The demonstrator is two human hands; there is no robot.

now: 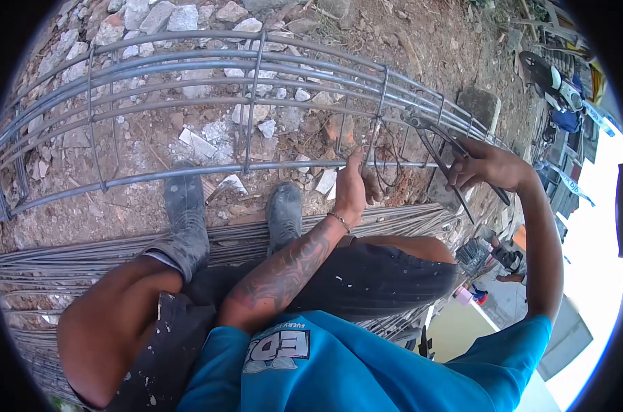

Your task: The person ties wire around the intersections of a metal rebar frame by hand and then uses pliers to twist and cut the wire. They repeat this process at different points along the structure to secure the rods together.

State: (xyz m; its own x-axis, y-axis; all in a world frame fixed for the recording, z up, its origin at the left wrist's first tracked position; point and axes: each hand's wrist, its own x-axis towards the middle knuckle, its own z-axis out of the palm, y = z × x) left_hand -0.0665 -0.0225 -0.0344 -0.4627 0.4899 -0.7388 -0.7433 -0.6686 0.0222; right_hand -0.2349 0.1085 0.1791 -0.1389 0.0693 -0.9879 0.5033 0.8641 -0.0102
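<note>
sitting over a stack of rebar [85,264], boots [188,213] on it. left hand [350,187] is wrapped around the near bar of the rebar cage [188,75], and right hand [486,167] is clenched on the pincers [438,141] biting tie wire [387,161] at a stirrup. rubble [208,141] beyond.

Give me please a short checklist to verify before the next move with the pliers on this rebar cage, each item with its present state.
1. Pliers held in the right hand: ok.
2. Pliers tip at the stirrup joint: ok.
3. Left hand steadies the lower bar: ok.
4. Tie wire wrapped fully round the joint: cannot tell, too thin.
5. Both boots planted on the bundle of bars: ok.
6. Left-hand fingers clear of the pliers: ok.
</note>
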